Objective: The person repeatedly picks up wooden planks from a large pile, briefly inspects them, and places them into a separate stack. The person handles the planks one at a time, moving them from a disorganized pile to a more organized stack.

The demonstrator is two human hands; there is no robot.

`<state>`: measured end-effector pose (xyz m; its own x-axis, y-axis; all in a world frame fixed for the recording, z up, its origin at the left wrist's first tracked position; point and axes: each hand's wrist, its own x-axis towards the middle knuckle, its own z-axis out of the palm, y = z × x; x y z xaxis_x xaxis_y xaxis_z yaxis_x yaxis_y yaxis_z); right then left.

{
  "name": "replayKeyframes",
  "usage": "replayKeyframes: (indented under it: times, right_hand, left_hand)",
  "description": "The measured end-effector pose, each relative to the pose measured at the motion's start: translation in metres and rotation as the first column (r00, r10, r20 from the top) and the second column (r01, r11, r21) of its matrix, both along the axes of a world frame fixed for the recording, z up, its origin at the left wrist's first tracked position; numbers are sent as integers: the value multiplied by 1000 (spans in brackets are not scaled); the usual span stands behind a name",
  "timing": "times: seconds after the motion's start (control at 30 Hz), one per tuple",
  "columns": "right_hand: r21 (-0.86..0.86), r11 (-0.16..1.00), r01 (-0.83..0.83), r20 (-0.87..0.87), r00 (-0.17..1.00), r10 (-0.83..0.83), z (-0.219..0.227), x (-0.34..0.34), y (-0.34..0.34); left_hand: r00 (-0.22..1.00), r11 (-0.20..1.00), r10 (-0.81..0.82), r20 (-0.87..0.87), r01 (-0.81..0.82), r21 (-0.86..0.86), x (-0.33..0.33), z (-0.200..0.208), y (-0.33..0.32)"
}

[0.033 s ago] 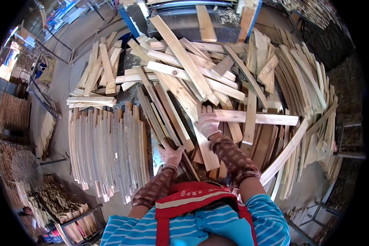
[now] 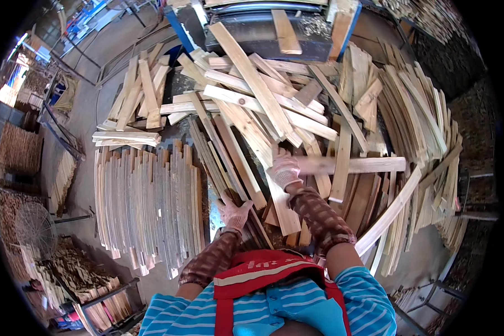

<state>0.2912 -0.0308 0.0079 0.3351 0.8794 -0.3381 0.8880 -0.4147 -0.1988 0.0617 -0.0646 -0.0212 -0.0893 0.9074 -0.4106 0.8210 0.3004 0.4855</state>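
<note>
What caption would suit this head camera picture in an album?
Gloved right hand grips a pale wooden slat on a jumbled pile while the left hand rests on darker slats beside neat stacks.

Concrete floor (image 2: 89, 112) carries everything here. At the left, a neat row of pale wooden slats (image 2: 145, 207) lies side by side on it, long edges touching. Just above that row sits a small flat bundle of slats (image 2: 126, 138), and beyond it a looser fan of boards (image 2: 137, 89). The centre and right are buried under a jumbled heap of planks (image 2: 297, 117), criss-crossed at every angle.
</note>
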Motion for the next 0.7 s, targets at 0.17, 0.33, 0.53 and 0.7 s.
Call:
replayKeyframes:
  times: [0.17,0.33,0.53,0.7]
  right_hand:
    - [-34,985,170,-188,967,-173,21,-20,-25]
    - [345,939,8,-386,913,134,15,-62,-64]
    - [344,939,-17,176,983,-47,-45,-54,2]
    - [416,901,-126,102,991,91,-35,-37,16]
  left_hand:
    - [905,955,-190,380,81,284,-6,-16,12]
    - [302,902,360,883,130,-412,37,20,56]
    - [-72,865,485,872,184,-466,2,-7,85]
    - [98,910,402,911,69,-409,-46,0,85]
